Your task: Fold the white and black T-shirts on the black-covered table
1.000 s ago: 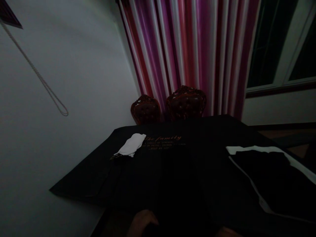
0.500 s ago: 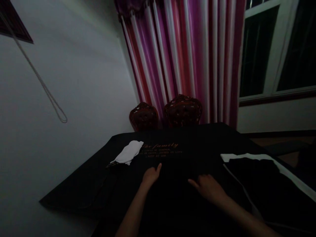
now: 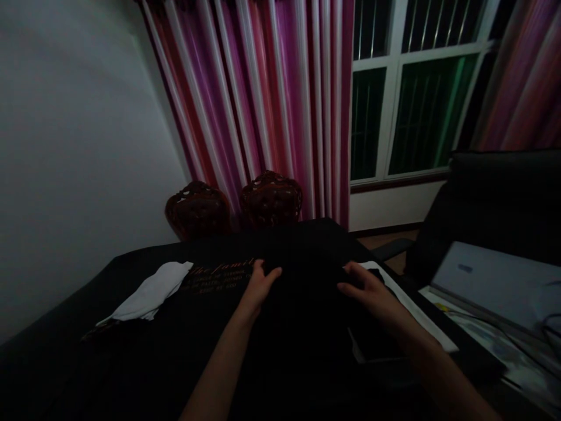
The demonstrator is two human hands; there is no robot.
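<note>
My left hand (image 3: 258, 286) is over the black tablecloth (image 3: 302, 251), beside its printed lettering. Its thumb and fingers are apart, with nothing between them. My right hand (image 3: 370, 292) reaches over the far left corner of a black cloth item with white edges (image 3: 421, 318), its thumb and fingers apart too. Whether the fingertips touch that cloth, I cannot tell in the dim light. To the left of my left hand lies a folded white cloth (image 3: 151, 290), with a dark patterned part at its near end.
Two carved wooden chairs (image 3: 272, 199) stand behind the table, against striped curtains (image 3: 263, 105). On the right are a silver laptop (image 3: 491, 286), a cable, some papers and a black office chair (image 3: 504, 193). A wall (image 3: 79, 158) runs along the left.
The view has swung right, bringing the laptop and office chair into sight. My right hand has gone from bare tablecloth to the black-and-white cloth item. The fingers of both hands have spread.
</note>
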